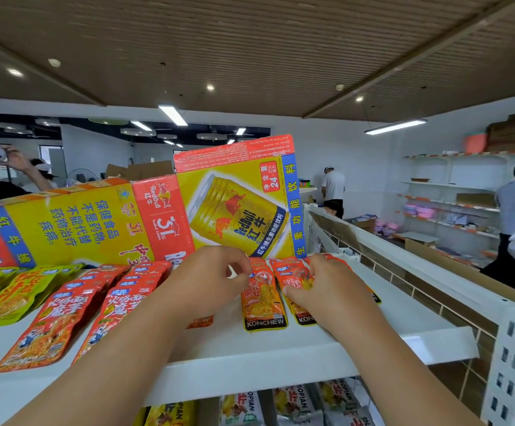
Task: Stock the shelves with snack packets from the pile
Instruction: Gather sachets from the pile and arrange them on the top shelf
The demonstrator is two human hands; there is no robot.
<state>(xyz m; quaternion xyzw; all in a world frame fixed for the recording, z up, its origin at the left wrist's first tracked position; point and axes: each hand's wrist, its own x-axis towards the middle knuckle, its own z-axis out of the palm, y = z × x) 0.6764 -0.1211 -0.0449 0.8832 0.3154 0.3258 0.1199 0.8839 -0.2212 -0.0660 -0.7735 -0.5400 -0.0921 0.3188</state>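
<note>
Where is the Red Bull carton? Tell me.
In the head view, the Red Bull carton sits at the back of the white shelf, centre-left, right behind the red snack packets.

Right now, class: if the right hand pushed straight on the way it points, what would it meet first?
Beyond the orange packets it holds, the right hand would probably meet the Red Bull carton standing behind them; depth is unclear.
</note>
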